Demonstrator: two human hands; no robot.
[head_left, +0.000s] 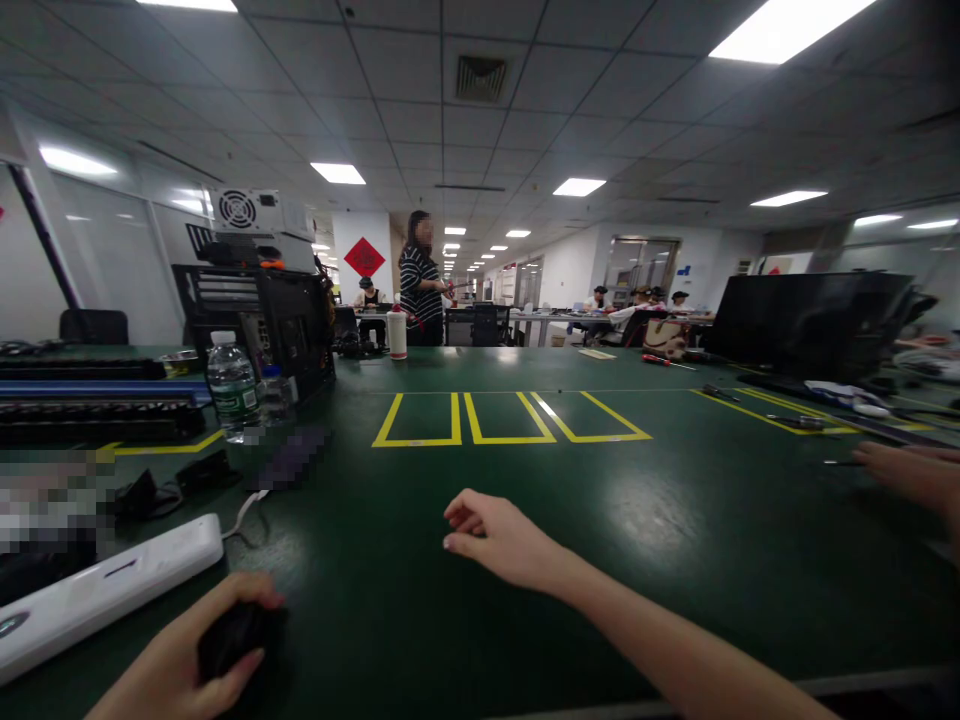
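At the lower left, my left hand (199, 650) is wrapped round a dark rounded thing that looks like a computer mouse (236, 640), low over the green tabletop (390, 600). Most of its outline is lost between thumb and fingers. My right hand (499, 535) hovers near the middle of the table, its fingers loosely curled and its thumb apart from them. I see nothing in it. Beyond it, yellow tape outlines (510, 440) are stuck on the surface. A white power strip (120, 585) lies just left of my left hand.
Another person's hand (904, 470) reaches in from the right, near a thin tool. A water bottle (233, 385) and an opened computer case (289, 330) stand at the left. A monitor (806, 325) is at the right, with a red screwdriver (656, 359) nearby. A person (421, 285) stands beyond.
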